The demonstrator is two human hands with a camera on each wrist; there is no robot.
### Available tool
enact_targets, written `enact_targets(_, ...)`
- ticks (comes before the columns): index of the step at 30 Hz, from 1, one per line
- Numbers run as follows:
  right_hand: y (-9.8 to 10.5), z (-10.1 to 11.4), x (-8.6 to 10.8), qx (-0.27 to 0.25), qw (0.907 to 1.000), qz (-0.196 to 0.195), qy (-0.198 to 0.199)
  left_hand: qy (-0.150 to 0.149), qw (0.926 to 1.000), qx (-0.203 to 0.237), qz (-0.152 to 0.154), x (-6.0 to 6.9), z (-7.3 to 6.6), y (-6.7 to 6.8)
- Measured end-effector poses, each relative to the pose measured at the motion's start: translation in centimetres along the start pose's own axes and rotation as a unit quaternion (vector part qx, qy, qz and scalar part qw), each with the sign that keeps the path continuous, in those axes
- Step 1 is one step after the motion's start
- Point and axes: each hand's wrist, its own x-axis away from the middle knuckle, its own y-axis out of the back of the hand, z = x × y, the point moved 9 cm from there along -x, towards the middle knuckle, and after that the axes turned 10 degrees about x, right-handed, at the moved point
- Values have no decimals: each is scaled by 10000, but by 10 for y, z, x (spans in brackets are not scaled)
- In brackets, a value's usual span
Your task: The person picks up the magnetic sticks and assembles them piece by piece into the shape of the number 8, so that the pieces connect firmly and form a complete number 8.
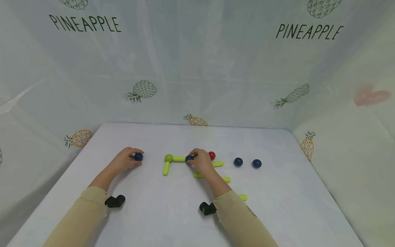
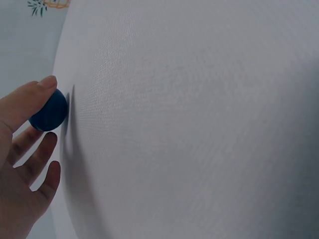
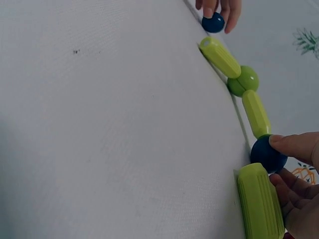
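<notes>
Pinching a blue ball [image 1: 138,156] between thumb and fingers of the left hand [image 1: 124,159], left of centre in the head view, with the other fingers loosely apart. Gripping likewise in the right hand [image 1: 202,161], mid-frame, a second blue ball [image 1: 189,158] touching a yellow-green rod [image 1: 179,159]. At that rod's opposite end, a green ball [image 1: 168,158], with a lower rod [image 1: 166,168] running down the frame. Right of centre on the white table [image 1: 154,212], a red ball [image 1: 212,155], more rods [image 1: 226,179] and two more blue balls [image 1: 238,162].

Pale, pineapple-printed sheeting [image 1: 216,61] rises behind a white table [image 1: 293,206].
</notes>
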Motion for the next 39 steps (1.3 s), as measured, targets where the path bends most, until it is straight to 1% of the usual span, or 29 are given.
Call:
enact_targets(4,0,1,1,10,10000,-1,-3,38,10000,-46,44,1,-3,0)
enact_targets(9,0,1,1,51,10000,-4,30,261,9997,-18,23,3,-1,-1)
enact_targets(11,0,1,0,61,10000,-10,43,303,9995,23,25,3,-1,-1)
enact_targets(17,0,1,1,56,10000,-29,44,203,9997,56,107,3,-5,-7)
enact_targets(26,2,1,1,115,9999,-64,88,292,9992,211,187,3,-9,-16)
enact_targets(32,2,1,1,109,9999,-58,117,181,9991,257,281,5,-15,-22)
enact_targets(39,2,1,0,64,9999,-70,106,-42,9993,192,317,8,-27,-30)
